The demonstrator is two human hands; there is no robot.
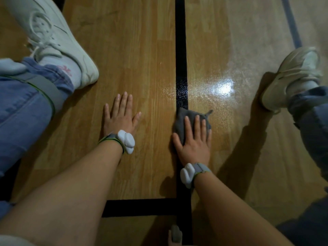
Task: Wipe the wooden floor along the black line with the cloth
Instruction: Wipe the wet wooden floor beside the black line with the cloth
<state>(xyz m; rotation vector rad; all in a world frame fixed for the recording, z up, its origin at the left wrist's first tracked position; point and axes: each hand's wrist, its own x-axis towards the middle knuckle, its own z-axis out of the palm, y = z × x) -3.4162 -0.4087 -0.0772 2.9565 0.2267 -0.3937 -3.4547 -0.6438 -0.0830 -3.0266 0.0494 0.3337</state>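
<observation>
Head view: both forearms reach forward and down to the wooden floor [133, 50], palms down.

Right hand [194, 144]: the palm lies flat on the grey cloth [182, 115] and the fingers point away from the body. The grip is spread. The fingers are straight and slightly apart and press the cloth to the floor without curling round it. The thumb lies at the cloth's left edge.

Cloth: it lies bunched under the right hand's fingers and palm. It covers the black line [181, 50] across its full width and extends onto the boards to the right. One corner sticks out past the fingertips on the far right side.

Left hand [120, 116]: it lies flat on bare boards to the left of the black line, well apart from the cloth. Its grip is spread and holds nothing.

Each wrist carries a grey band with a white unit [126, 141]. A bright glare patch [225, 87] lies on the floor beyond the cloth, right of the line. A white shoe [58, 41] stands far left and a second shoe [292, 77] far right. A black cross line [140, 207] meets the black line near the body.
</observation>
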